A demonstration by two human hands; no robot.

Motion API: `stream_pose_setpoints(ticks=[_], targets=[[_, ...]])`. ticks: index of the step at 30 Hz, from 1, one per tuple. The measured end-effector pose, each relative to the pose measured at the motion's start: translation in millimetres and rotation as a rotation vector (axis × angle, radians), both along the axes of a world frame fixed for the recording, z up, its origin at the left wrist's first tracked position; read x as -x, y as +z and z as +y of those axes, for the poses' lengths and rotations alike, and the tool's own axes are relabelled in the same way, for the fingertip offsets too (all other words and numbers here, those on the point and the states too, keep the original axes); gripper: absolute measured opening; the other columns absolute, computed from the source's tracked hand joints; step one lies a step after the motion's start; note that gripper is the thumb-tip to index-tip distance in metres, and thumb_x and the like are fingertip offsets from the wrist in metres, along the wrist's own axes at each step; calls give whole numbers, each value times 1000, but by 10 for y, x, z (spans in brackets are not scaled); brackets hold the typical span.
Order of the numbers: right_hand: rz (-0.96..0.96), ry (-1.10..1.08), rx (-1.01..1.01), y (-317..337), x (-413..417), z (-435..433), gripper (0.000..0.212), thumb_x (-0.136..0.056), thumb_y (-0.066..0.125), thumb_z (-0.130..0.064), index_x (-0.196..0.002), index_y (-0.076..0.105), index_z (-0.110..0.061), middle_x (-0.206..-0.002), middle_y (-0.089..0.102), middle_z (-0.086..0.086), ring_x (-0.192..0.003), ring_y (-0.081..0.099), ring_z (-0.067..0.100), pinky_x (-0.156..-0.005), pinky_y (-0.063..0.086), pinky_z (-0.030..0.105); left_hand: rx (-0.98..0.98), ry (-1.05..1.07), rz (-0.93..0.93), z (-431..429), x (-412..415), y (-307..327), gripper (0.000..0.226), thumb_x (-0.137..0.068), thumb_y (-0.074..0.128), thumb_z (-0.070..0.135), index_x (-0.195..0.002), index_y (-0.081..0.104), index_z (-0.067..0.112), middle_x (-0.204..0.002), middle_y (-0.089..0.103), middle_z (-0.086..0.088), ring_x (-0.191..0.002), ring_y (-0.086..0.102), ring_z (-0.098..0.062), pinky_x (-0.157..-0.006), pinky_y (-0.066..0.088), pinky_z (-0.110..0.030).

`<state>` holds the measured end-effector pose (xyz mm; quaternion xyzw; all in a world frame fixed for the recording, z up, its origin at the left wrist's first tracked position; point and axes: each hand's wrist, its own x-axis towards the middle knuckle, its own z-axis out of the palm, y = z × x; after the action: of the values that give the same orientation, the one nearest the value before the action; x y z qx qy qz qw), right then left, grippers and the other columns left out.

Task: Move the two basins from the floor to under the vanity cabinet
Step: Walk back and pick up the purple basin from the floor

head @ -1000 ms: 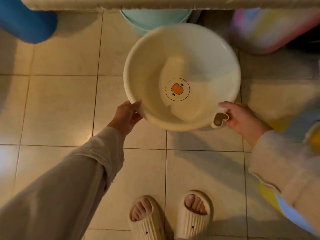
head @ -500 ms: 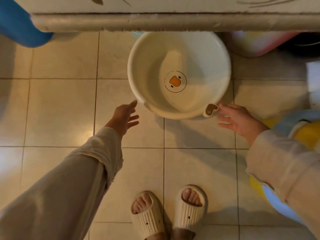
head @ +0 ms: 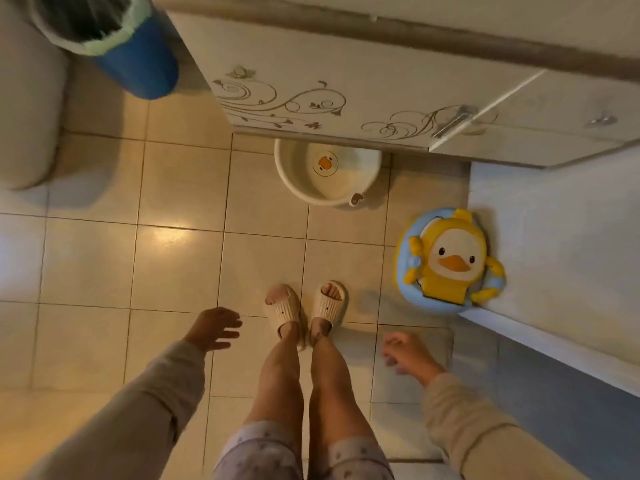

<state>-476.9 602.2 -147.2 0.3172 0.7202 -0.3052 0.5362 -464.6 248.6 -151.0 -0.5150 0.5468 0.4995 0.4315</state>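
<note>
cream basin (head: 325, 174), duck print inside, heart tab on rim | on floor, far edge tucked under vanity cabinet (head: 346, 98) | left hand (head: 214, 329), right hand (head: 405, 351) empty, fingers spread, well apart from basin

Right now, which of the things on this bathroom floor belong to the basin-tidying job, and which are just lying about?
Part of the job:
- cream basin, partly tucked under the cabinet
- vanity cabinet
- left hand and right hand, both empty

Just lying about:
- blue bin
- duck-faced toy seat beside the wall
- slippers
</note>
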Motion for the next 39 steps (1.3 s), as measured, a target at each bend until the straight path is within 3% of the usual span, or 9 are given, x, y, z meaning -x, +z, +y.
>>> stream_pose_setpoints(ticks=[4,8,11,15,20,25,29,33,39], targets=[[-32,64,7,744,-442,75,8,-88,53,-12,-88,60,-17,-85,65,10,-66,59,18,-52,43,24,56,-80,-70,-127,-584,576,11,-92,47,7,-94,56,2,-78,60,-10,-65,55,-23,-61,38,-26],[-55,180,-19,1116,-547,184,10,-89,53,-23,-93,61,-18,-85,66,6,-67,61,17,-56,46,24,119,-70,-113,-204,-929,1051,22,-92,48,5,-109,57,-4,-95,64,-18,-64,54,-23,-56,39,-28],[-84,347,-37,1225,-357,269,12,-91,51,-23,-96,58,-16,-83,64,5,-67,58,17,-55,42,22,144,180,-48,-222,-973,1387,14,-93,45,6,-101,55,0,-93,60,-17,-69,56,-25,-58,39,-28],[32,334,-34,1263,231,290,19,-91,48,-5,-74,54,-8,-72,57,13,-64,55,25,-59,40,29,177,390,107,-151,-1038,1647,14,-93,47,10,-101,56,3,-102,62,-15,-88,59,-29,-65,45,-29],[143,375,25,1268,940,7,10,-90,45,-2,-87,53,1,-71,46,13,-53,41,22,-51,28,22,217,686,224,130,-1285,1720,10,-92,49,11,-91,58,6,-86,64,-10,-73,60,-25,-65,47,-31],[143,475,67,1334,1224,-593,18,-86,43,1,-71,48,-7,-70,48,12,-59,47,23,-57,40,27,228,950,131,728,-1863,1614,11,-93,48,11,-91,58,5,-86,63,-12,-69,58,-26,-62,45,-32],[144,623,223,1447,1182,-1295,9,-90,46,-7,-86,54,-9,-76,57,9,-64,54,19,-58,47,28,287,1228,55,1191,-2429,1521,11,-92,49,10,-92,58,2,-100,62,-17,-83,59,-31,-64,46,-33],[138,831,388,1546,1004,-2007,16,-92,50,-11,-103,59,-7,-90,63,13,-77,61,23,-68,52,33,291,1468,-18,1488,-2831,1499,9,-91,50,9,-89,57,3,-90,61,-15,-72,57,-28,-63,44,-32],[117,1004,464,1624,660,-2937,19,-91,53,-11,-107,60,-5,-89,64,13,-74,61,23,-68,52,33,275,1690,-90,1544,-3130,1336,13,-92,47,12,-87,57,5,-96,60,-13,-83,56,-29,-75,44,-37]])
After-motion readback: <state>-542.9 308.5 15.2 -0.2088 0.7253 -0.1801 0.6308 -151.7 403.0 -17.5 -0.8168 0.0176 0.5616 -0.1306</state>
